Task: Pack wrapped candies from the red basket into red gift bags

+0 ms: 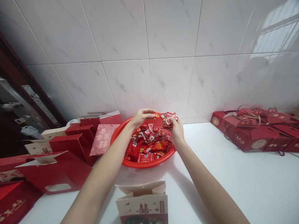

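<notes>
At the bottom centre of the frame, nearest to the camera, there stands a paper bag (143, 203) with open top. Behind it, in the middle of the frame, is the red basket (149, 164), and inside lie many wrapped candies (149, 143), mostly red. The left hand (142, 116) is over the far rim and has its fingers at a red packet (157, 115). The right hand (177, 128) holds some small packets (170, 118) between thumb and fingers, at the far right side of the basket. Red gift bags (63, 169) fill the lower left, and dark red boxes (259, 133) are at the right, on the white tabletop (224, 174).
</notes>
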`<act>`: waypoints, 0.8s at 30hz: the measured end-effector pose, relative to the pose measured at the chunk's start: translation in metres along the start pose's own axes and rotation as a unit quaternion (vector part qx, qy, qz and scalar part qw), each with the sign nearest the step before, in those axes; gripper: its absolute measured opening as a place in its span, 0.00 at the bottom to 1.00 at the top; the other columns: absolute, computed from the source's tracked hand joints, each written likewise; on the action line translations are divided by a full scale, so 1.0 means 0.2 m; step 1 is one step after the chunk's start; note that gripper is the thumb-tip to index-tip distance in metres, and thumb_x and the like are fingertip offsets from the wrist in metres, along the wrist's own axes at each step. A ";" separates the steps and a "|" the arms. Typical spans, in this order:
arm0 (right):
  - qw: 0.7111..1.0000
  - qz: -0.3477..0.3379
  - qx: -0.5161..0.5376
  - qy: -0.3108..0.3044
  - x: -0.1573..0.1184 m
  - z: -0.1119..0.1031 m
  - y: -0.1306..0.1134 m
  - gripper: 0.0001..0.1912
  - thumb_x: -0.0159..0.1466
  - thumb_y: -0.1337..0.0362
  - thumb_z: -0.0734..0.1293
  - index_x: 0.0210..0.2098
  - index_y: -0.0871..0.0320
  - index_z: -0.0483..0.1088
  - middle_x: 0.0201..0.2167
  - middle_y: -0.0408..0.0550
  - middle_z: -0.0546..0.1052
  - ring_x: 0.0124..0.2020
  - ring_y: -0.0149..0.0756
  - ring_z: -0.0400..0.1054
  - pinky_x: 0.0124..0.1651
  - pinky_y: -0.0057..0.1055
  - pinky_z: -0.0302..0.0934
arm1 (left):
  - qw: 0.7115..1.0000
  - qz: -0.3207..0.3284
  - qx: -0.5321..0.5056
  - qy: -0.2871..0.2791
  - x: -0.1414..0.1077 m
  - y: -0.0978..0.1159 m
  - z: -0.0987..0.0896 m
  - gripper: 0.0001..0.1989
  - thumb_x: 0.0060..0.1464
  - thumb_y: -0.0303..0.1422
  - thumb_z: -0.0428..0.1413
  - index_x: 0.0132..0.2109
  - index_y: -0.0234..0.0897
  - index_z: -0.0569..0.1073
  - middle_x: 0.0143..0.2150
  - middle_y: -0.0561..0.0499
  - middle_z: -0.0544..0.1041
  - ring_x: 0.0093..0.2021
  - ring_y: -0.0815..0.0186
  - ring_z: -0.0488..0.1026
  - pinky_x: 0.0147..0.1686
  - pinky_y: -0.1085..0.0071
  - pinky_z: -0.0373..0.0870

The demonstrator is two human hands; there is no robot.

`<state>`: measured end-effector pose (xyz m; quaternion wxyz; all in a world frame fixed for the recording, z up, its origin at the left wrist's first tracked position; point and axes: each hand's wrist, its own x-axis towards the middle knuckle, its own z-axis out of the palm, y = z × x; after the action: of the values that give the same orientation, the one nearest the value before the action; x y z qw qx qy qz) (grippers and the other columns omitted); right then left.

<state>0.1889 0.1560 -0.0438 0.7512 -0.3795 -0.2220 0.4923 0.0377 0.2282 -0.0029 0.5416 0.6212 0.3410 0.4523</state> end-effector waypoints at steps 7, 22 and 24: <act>1.000 0.009 -0.001 -0.008 -0.02 0.01 -0.02 0.03 0.58 0.64 0.67 0.33 0.55 0.69 0.26 0.39 0.77 0.28 0.34 0.72 0.31 0.29 0.68 | 1.000 -0.004 0.012 -0.018 0.00 -0.02 0.02 0.19 0.27 0.34 0.74 0.32 0.34 0.81 0.31 0.52 0.81 0.33 0.66 0.76 0.48 0.62 0.72; 0.999 0.010 -0.021 -0.032 -0.02 0.00 -0.01 0.01 0.60 0.65 0.66 0.32 0.55 0.69 0.25 0.39 0.78 0.28 0.33 0.72 0.33 0.29 0.67 | 0.998 0.010 0.055 -0.020 0.01 -0.04 0.04 0.20 0.27 0.37 0.74 0.31 0.35 0.81 0.31 0.50 0.82 0.35 0.63 0.77 0.47 0.61 0.73; 0.999 0.010 -0.023 -0.034 -0.02 0.00 -0.01 0.01 0.60 0.65 0.66 0.33 0.55 0.69 0.25 0.39 0.78 0.27 0.33 0.72 0.32 0.29 0.67 | 0.997 0.015 0.065 -0.024 0.02 -0.05 0.04 0.20 0.27 0.37 0.74 0.32 0.35 0.82 0.31 0.50 0.82 0.35 0.63 0.77 0.48 0.61 0.72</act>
<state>0.1877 0.1527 -0.0425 0.7291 -0.3821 -0.2553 0.5072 0.0471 0.2296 -0.0112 0.5013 0.6707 0.3473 0.4223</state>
